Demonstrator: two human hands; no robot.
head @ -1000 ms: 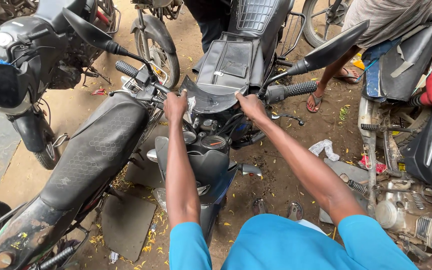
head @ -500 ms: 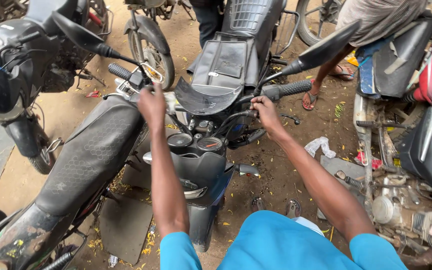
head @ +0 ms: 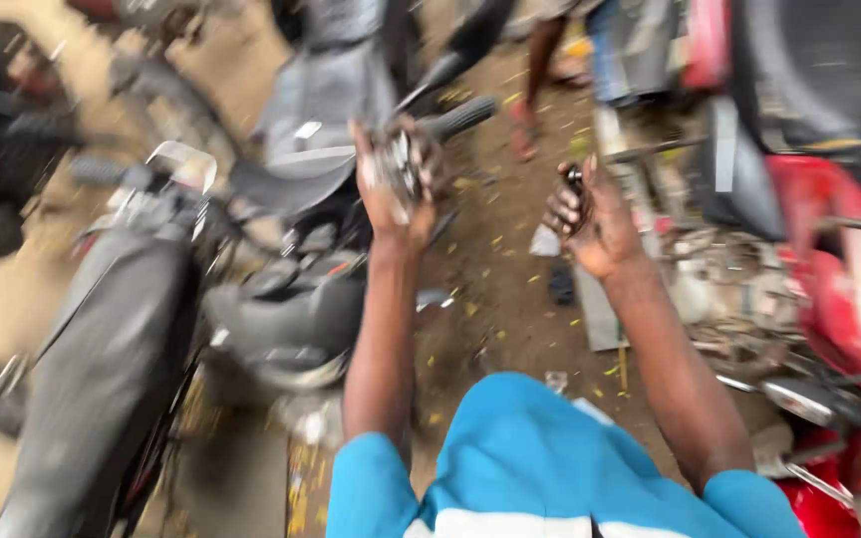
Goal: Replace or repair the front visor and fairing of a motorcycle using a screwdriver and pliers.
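Both hands have come off the motorbike since the earlier frames, where they rested on its front cover and handlebar — now they are lifted clear and the view has swung right. The left hand is raised above the dark motorbike, its fingers curled round a small dark metal part; blur hides what kind. The right hand hangs over the bare ground, fingers half closed on a small dark piece, too smeared to name.

The risk, as I judge it, is a dropped piece: the dirt ground is strewn with yellow scraps and litter, and a small dark part falling there would be hard to find — a loose grip could do it.

Around them: a handlebar grip just beyond the left hand, a second grey motorbike seat at the left, a red motorbike crowding the right edge, and another person's sandalled foot further off.
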